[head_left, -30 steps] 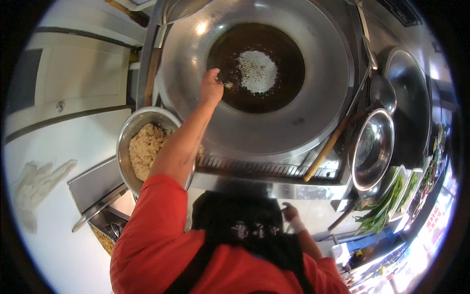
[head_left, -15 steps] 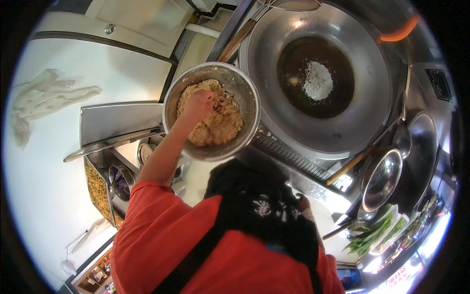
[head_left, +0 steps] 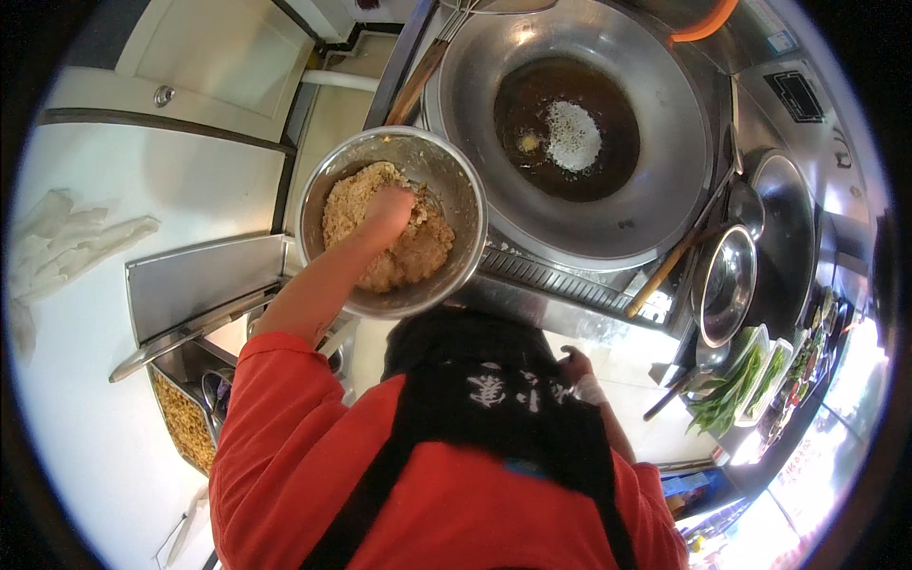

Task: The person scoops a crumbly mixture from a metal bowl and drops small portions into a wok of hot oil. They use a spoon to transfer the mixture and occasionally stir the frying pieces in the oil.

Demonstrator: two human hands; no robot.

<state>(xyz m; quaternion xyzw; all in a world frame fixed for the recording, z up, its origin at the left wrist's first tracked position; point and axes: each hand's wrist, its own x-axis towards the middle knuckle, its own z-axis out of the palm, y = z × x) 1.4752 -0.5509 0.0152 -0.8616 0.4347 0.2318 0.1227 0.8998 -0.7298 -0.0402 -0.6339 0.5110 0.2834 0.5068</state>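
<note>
My left hand (head_left: pixel 388 215) is down in a steel bowl (head_left: pixel 472 214), its fingers curled into a pale brown, lumpy minced mixture (head_left: pixel 418 258); the mixture hides the fingertips. To the right of the bowl is a large wok (head_left: pixel 679 123) with dark oil (head_left: pixel 608 85) in its bottom. White foam (head_left: pixel 573 136) floats on the oil, with a small yellowish bit (head_left: pixel 528 142) beside it. My right hand (head_left: pixel 581 372) hangs low beside my black apron, with a dark shape at its fingers; whether it holds anything is unclear.
A wooden-handled strainer (head_left: pixel 418 81) lies left of the wok. At right are a ladle (head_left: pixel 746 209), an empty-looking steel bowl (head_left: pixel 730 285) and green leafy vegetables (head_left: pixel 727 394). A tray of yellowish bits (head_left: pixel 183 418) stands at lower left, near a metal lid (head_left: pixel 199 275).
The whole view has shifted, so the wok and bowl sit further left. My left hand stays in the mixture, fingers more curled. More of my right hand shows beside the apron.
</note>
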